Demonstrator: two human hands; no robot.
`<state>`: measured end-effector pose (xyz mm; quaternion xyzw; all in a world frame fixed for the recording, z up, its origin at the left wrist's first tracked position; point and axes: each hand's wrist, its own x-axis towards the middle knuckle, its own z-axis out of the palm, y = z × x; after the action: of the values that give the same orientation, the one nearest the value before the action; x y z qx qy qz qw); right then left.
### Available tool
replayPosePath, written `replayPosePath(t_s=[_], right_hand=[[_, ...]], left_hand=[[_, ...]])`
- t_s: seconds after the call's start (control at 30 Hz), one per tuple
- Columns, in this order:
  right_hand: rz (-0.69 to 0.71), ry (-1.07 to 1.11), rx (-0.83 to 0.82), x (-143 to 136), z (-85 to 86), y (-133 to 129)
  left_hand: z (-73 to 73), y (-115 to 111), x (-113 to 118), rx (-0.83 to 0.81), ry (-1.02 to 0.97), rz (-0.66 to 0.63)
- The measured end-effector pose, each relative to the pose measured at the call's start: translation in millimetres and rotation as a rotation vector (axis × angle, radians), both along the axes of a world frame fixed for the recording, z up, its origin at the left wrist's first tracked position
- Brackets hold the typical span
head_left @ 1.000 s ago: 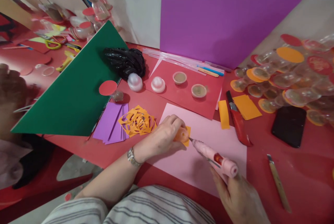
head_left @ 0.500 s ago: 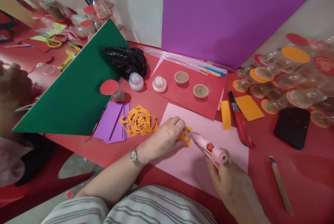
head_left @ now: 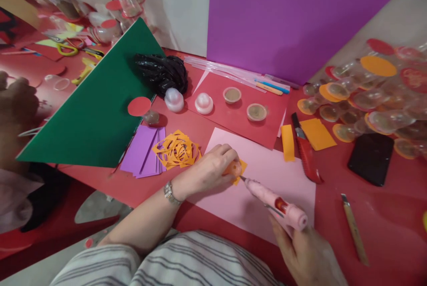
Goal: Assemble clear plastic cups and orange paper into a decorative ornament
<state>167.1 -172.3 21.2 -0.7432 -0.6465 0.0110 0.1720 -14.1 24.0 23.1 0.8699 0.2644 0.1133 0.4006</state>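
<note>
grasping cup (head_left: 235,169) with left grip (head_left: 216,163), against orange paper (head_left: 244,165) over pink sheet (head_left: 276,168); grasping glue gun (head_left: 267,195) with right grip (head_left: 302,246), tip (head_left: 243,179) just beside cup. apparently mid-gluing. apparently done: stacked hourglasses (head_left: 385,120). apparently remaining: four loose cups (head_left: 256,113).

No legible lettering, numbers or brands. Pink plastic glue gun (head_left: 266,194), lower right of frame: any print too small to read.

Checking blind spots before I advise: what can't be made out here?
Head view:
Clear domed plastic piece: left side hidden by left hand.
Pink plastic glue gun: handle mostly hidden by right hand.
Tip contact with the piece: too small to tell.
Other person's hand: blurred, cut off by left edge.
</note>
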Motion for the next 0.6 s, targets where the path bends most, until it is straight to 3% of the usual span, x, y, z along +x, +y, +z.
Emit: replayPosePath(t_s=[0.17,0.37,0.6], right_hand=[[-0.007,-0.068,0.016,10,1.5,4],[0.072,-0.086,-0.03,5,-5.3,7],[-0.019,-0.159,-0.088,-3,-4.2,15]], left_hand=[[0.5,6,-6,-0.018,-0.025,-0.073],[-3.6,7,-5,-0.05,0.004,0.034],[-1.8,3,0,-0.082,0.009,0.039]])
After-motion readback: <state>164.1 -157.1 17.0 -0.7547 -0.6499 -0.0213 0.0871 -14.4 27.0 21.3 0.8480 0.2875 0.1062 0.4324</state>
